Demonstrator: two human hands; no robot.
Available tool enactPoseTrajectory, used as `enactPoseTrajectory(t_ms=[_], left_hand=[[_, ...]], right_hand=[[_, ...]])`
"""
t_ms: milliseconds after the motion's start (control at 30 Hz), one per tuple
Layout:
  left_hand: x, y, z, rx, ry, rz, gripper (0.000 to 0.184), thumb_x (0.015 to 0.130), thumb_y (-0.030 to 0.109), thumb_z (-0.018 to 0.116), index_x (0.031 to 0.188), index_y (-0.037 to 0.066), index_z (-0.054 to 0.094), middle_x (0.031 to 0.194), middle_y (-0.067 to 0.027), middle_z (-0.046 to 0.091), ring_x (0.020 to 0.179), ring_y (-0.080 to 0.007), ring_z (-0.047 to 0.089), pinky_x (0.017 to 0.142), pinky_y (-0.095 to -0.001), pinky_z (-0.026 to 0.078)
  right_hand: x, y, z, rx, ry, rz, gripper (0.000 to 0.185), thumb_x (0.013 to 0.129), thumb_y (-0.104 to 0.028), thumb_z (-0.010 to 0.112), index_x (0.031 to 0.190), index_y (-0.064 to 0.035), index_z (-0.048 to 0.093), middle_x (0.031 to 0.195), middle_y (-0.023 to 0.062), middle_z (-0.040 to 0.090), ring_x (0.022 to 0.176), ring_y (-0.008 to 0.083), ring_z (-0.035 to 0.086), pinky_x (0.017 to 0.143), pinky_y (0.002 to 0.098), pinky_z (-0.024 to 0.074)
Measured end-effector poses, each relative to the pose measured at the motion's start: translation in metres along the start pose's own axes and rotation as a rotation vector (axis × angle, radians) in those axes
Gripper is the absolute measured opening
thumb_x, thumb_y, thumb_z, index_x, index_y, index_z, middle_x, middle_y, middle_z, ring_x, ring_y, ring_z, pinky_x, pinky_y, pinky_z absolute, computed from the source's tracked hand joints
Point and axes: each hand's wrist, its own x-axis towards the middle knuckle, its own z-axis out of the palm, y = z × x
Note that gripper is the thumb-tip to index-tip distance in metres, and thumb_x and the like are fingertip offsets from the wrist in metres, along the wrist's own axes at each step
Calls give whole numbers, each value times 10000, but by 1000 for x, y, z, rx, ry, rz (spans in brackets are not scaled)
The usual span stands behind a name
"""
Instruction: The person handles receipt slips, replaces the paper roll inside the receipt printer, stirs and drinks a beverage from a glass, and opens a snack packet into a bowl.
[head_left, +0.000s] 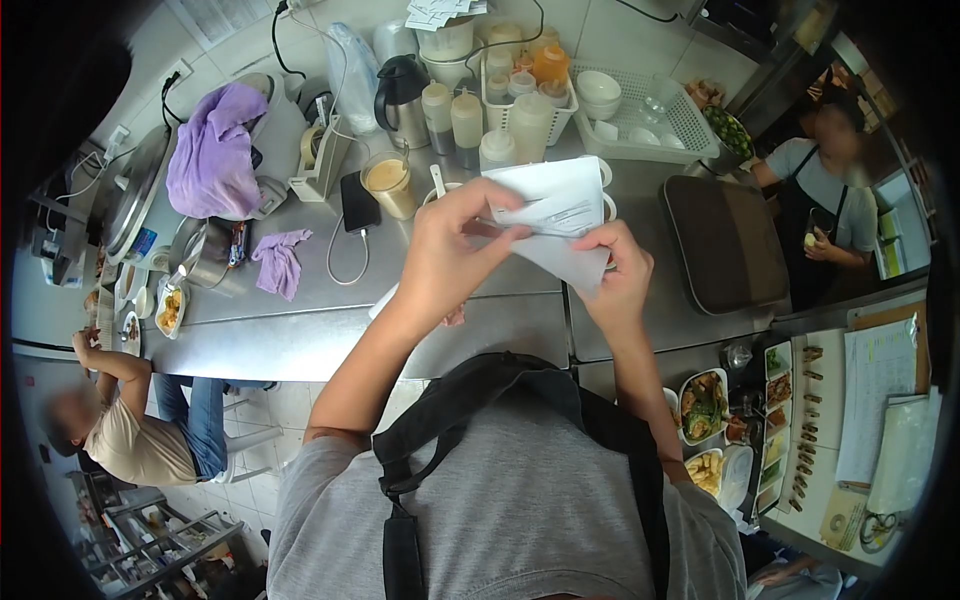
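Note:
Both my hands hold white paper slips (550, 205) up over the steel counter (490, 335). My left hand (460, 245) pinches their left edge between thumb and fingers, and my right hand (615, 270) grips the lower right part. Dark writing or print shows on the paper, too small to read. Partly hidden behind the papers are a white cup and other white rims. To the left of my left hand stand a glass of tan drink (389, 185) and a black phone (359, 202) with a white cable. A purple cloth (281, 262) lies farther left.
Squeeze bottles (466, 120), a black jug (402, 100) and a white basket (640, 125) line the back. A brown tray (725, 245) lies at the right, with food dishes (703, 405) nearer. One person (145, 430) sits at the left; another (820, 200) stands at the right.

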Motion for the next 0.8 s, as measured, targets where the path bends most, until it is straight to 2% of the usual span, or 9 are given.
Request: enactPoseTrajectory(t_ms=[100, 200, 300, 400, 500, 700, 800], left_hand=[[-5, 10, -7, 83, -66, 42, 237, 740, -102, 648, 894, 66, 709, 935, -66, 650, 794, -155, 634, 675, -263, 527], [-5, 13, -5, 106, -40, 49, 286, 711, -117, 631, 879, 90, 734, 961, -74, 655, 801, -180, 645, 660, -274, 508], [-4, 12, 0, 95, -50, 175, 341, 710, -114, 614, 944, 101, 739, 973, -91, 662, 809, -215, 651, 674, -293, 504], [-6, 13, -2, 175, -90, 66, 351, 708, -103, 605, 949, 113, 742, 976, -107, 669, 828, -253, 652, 720, -317, 508], [-3, 19, -4, 213, -130, 95, 339, 716, -93, 593, 939, 112, 744, 959, -111, 674, 850, -271, 647, 742, -330, 509], [-4, 16, -1, 194, -136, 70, 390, 709, -86, 566, 1014, 103, 719, 1004, -116, 673, 909, -267, 641, 790, -339, 501], [-2, 23, 1, 8, -122, 0, 410, 714, -80, 550, 1062, 79, 699, 1031, -130, 668, 940, -227, 642, 830, -317, 489]], right_hand=[[-4, -1, 13, 287, 167, 76, 381, 659, -50, 813, 958, -36, 577, 875, 95, 673, 817, 193, 677, 718, 271, 511], [-5, 3, 21, 347, 262, -38, 538, 674, -68, 833, 1111, -18, 522, 971, 125, 663, 912, 212, 669, 754, 297, 526], [-6, 10, 8, 43, 108, -185, 589, 670, -61, 838, 1161, -15, 516, 1037, 150, 647, 998, 238, 649, 769, 318, 533], [-10, 13, 22, 301, 311, -123, 554, 653, -52, 839, 1131, -26, 560, 1059, 146, 642, 999, 269, 645, 762, 322, 537], [-4, 7, 13, 149, 193, -204, 528, 644, -26, 827, 1115, -47, 590, 1115, 155, 616, 990, 278, 641, 765, 325, 537], [-7, 4, 10, -46, 186, -269, 412, 634, -34, 825, 1006, -59, 649, 1161, 184, 585, 931, 275, 650, 775, 338, 530], [-3, 1, 6, 127, 67, -247, 270, 675, 9, 768, 913, -35, 648, 1153, 194, 587, 940, 287, 654, 818, 354, 521]])
